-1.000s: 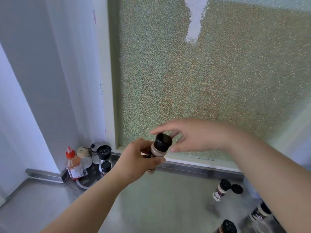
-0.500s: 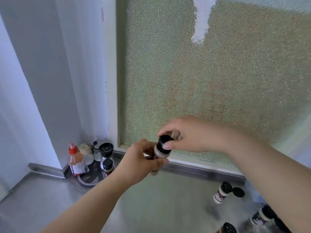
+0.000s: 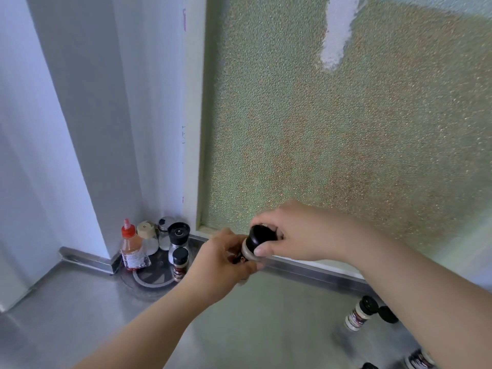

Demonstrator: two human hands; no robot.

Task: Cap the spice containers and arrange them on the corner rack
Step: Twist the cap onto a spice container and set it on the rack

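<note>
A spice jar (image 3: 249, 253) is held in the air above the worktop (image 3: 266, 320), in front of its back edge, tilted with its black cap (image 3: 262, 235) toward the camera. The left hand (image 3: 223, 258) is wrapped closed around the jar's body, apparently to keep it from turning; the right hand (image 3: 295, 233) is clamped over the cap from above, thumb on the jar's neck, a grip suited to twisting or pressing the cap home. Whether the cap is fully seated cannot be told. The round corner rack (image 3: 153, 279) sits in the worktop's back left corner and carries a red-capped sauce bottle (image 3: 131, 249), a beige-lidded jar (image 3: 147, 237), a metal-lidded shaker (image 3: 165, 233), a black grinder (image 3: 179, 237) and a small capped spice jar (image 3: 180, 263); its front part is bare, presumably the space for the held jar. Toward the worktop's right edge, well apart from the rack, another spice jar (image 3: 359, 314) stands with a loose black cap (image 3: 387, 314) just beside it, so capping appears unfinished there.
</note>
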